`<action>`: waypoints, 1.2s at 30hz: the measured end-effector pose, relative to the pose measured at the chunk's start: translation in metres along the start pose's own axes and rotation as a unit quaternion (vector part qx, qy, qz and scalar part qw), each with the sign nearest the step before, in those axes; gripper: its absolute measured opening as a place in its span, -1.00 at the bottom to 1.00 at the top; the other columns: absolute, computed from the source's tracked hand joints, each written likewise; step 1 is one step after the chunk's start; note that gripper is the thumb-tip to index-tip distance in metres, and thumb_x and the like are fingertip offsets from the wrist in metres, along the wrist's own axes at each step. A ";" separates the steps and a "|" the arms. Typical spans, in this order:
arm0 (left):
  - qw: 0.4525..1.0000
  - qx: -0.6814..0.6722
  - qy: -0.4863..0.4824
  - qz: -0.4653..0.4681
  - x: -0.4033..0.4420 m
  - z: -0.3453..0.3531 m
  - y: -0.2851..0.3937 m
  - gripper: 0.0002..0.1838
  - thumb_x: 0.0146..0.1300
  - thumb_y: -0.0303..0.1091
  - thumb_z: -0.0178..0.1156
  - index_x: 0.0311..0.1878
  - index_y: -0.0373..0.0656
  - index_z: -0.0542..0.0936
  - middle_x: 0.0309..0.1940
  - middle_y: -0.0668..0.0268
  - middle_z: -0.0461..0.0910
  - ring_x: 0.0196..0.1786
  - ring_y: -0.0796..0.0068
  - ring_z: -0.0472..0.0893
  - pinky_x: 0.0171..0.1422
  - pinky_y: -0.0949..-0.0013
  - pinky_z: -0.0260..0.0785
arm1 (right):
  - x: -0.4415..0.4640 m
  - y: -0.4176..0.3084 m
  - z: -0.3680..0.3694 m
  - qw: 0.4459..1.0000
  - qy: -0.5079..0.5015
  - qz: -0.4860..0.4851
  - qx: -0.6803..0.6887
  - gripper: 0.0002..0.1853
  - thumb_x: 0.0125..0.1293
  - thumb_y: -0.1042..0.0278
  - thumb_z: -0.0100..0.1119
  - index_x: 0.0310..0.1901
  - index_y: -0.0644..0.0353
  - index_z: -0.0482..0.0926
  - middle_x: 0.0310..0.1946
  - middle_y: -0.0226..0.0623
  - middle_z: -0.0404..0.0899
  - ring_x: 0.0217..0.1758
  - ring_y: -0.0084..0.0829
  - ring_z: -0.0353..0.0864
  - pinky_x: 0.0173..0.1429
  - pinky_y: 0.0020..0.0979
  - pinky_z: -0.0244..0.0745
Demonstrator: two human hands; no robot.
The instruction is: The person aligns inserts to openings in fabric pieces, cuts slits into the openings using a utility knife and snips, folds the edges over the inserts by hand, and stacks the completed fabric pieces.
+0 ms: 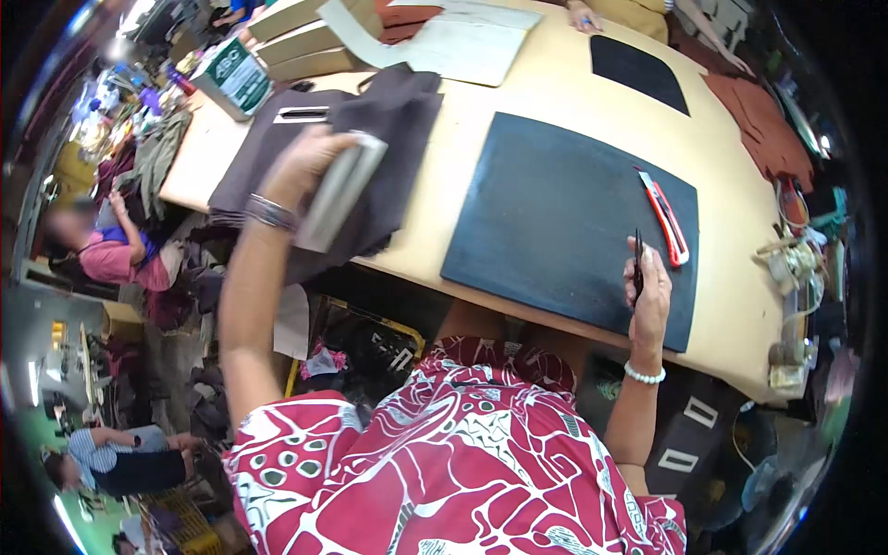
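Observation:
My left hand (303,165) is closed on a pale rectangular block (340,199), smeared by motion, over a pile of dark cloth pieces (250,166). One of those pieces has a white-framed slot (302,115). My right hand (651,301) is closed around a slim black pointed tool (638,261), its exact kind unclear. That hand is over the right part of a dark cutting mat (546,213). A red and white utility knife (666,220) lies on the mat just beyond it, blade toward the far side.
Across the table (740,314) stands another person, hands near a black panel (638,72). Brown cloth (763,125) lies at the right edge. A green and white can (233,81) and cardboard boxes (305,37) stand far left. Below the edge is a yellow-rimmed crate (375,319).

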State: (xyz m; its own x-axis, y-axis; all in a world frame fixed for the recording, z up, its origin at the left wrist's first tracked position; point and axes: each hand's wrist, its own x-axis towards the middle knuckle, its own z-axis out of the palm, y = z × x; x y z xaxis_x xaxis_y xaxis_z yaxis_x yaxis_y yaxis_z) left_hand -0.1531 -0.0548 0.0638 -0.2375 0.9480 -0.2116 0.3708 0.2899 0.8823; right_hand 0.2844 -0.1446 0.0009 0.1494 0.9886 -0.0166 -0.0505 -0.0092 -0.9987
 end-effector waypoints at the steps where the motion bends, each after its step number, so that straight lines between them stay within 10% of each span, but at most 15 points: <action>1: 0.992 -0.119 -0.034 -0.025 -0.017 0.031 0.006 -0.75 0.07 -0.24 0.32 -0.35 -0.25 0.58 -0.43 0.21 0.60 -0.46 0.47 0.58 -0.41 0.42 0.45 | -0.001 0.001 0.008 1.000 -0.005 -0.003 -0.009 -0.68 0.46 0.22 -0.15 -0.01 0.24 0.51 -0.51 -0.56 0.37 -0.61 -0.82 0.16 -0.59 -0.74 0.01; 10: 0.850 -0.517 -0.074 0.064 -0.095 0.252 0.022 -0.86 0.25 -0.36 0.20 -0.24 -0.23 0.61 -0.36 0.43 0.60 -0.37 0.66 0.51 -0.22 0.51 0.39 | -0.037 -0.016 0.067 0.994 -0.081 0.033 0.073 -0.71 0.43 0.32 -0.08 0.05 0.28 0.50 -0.47 -0.55 0.46 -0.58 -0.82 0.21 -0.51 -0.75 0.10; 36: 0.862 -0.475 -0.156 0.082 -0.109 0.240 0.015 -0.85 0.17 -0.43 0.28 -0.23 -0.29 0.62 -0.29 0.34 0.65 -0.30 0.64 0.57 -0.17 0.51 0.41 | -0.021 -0.014 0.054 0.995 -0.042 0.069 0.051 -0.75 0.37 0.23 0.07 -0.11 0.20 0.31 -0.58 -0.42 0.49 -0.65 -0.80 0.26 -0.61 -0.71 0.10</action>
State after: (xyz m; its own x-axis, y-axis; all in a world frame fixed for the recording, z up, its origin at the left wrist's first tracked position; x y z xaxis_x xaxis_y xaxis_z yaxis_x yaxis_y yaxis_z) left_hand 0.0939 -0.1220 -0.0003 0.0560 0.9982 -0.0229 -0.5611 0.0505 0.8262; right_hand 0.2284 -0.1568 0.0181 0.0510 0.9881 -0.1453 -0.1664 -0.1350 -0.9768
